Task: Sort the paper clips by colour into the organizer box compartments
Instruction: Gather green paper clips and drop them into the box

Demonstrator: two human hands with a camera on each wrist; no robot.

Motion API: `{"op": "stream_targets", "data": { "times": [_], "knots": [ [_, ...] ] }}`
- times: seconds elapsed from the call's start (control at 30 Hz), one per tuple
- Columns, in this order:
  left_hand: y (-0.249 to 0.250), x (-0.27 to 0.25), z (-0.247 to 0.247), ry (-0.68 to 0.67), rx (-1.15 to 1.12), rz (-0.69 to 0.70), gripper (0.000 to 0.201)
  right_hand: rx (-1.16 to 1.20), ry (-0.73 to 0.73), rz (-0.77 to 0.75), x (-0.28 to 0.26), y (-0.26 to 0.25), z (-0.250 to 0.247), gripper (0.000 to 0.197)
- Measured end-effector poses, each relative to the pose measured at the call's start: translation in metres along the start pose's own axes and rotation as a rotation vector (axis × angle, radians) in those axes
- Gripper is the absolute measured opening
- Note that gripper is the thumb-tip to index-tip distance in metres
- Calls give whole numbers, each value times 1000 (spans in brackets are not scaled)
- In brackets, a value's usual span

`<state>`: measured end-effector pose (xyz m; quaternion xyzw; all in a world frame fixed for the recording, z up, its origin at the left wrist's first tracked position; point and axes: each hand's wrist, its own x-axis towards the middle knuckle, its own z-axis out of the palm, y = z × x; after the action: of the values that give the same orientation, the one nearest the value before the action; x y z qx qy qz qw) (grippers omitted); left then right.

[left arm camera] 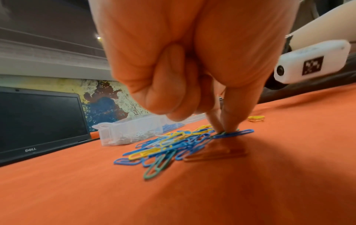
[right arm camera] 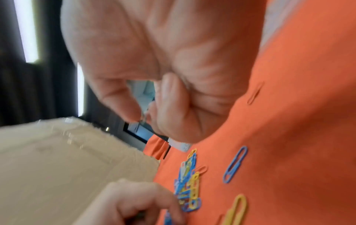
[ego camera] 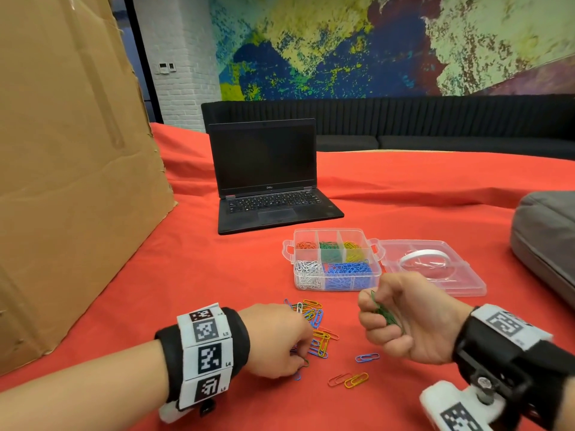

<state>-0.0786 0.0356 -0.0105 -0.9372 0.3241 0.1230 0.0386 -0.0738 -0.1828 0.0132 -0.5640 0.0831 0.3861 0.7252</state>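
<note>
Two big things frame my view: a cardboard box (ego camera: pixel 71 169) on the left and an open laptop (ego camera: pixel 267 178) at the far middle, both on the red cloth (ego camera: pixel 193 275). Near right of the laptop sits the clear organizer box (ego camera: pixel 336 264), its lid (ego camera: pixel 435 265) lying open to the right; red, green and yellow clips fill the far compartments, white and blue the near ones. Just in front lies the loose pile of paper clips (ego camera: pixel 317 328). My right hand (ego camera: pixel 407 321), raised beside the pile, is curled around a bunch of green clips (ego camera: pixel 385 314). My left hand (ego camera: pixel 277 340) is down on the pile's near edge, thumb and forefinger pinching a green clip (left arm camera: pixel 223 133) lying against a blue one.
</note>
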Motion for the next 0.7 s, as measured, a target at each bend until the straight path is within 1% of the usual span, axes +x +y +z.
{"op": "stream_targets", "data": {
  "times": [0.1, 0.17, 0.2, 0.23, 0.27, 0.33, 0.37, 0.4, 0.43, 0.47, 0.5, 0.53, 0.57, 0.6, 0.63, 0.67, 0.7],
  "knots": [
    [-1, 1, 1, -48, -16, -29, 12, 97, -44, -12, 4, 0, 0, 17],
    [-7, 2, -1, -82, -99, -48, 9, 80, -33, -15, 6, 1, 4, 20],
    [-13, 2, -3, -90, -193, -66, 9, 23, 2, -16, 7, 1, 6, 21],
    [-20, 2, -5, -86, -341, -106, 11, -73, 47, -18, 8, 2, 10, 21],
    [-28, 1, -8, -76, -552, -172, 13, -203, 97, -24, 11, 4, 13, 23],
    [-46, -3, -15, -55, -1080, -316, 10, -534, 175, -73, 19, 5, 23, 34],
    [-54, -7, -19, -29, -1354, -343, 7, -726, 190, -114, 24, 6, 28, 41],
    [-61, -10, -22, 10, -1598, -330, 3, -913, 189, -159, 28, 5, 34, 47],
    [-67, -13, -25, 66, -1801, -297, 4, -1086, 171, -207, 33, 5, 39, 50],
    [-72, -16, -27, 134, -1957, -267, 8, -1253, 140, -241, 37, 4, 44, 52],
    [-76, -18, -28, 199, -2057, -250, 9, -1404, 116, -256, 39, 4, 47, 54],
    [-78, -19, -28, 243, -2100, -256, 10, -1516, 108, -249, 40, 5, 49, 56],
    [-78, -18, -27, 265, -2087, -289, 13, -1589, 100, -234, 39, 4, 49, 57],
    [-77, -18, -25, 266, -2022, -331, 19, -1629, 85, -221, 38, 3, 47, 56],
    [-76, -17, -22, 260, -1895, -373, 26, -1638, 62, -212, 35, 1, 44, 55],
    [-73, -15, -19, 248, -1711, -395, 33, -1625, 38, -206, 34, -2, 40, 54],
    [-70, -14, -14, 227, -1481, -394, 38, -1613, 17, -193, 34, -5, 34, 53]
  ]
}}
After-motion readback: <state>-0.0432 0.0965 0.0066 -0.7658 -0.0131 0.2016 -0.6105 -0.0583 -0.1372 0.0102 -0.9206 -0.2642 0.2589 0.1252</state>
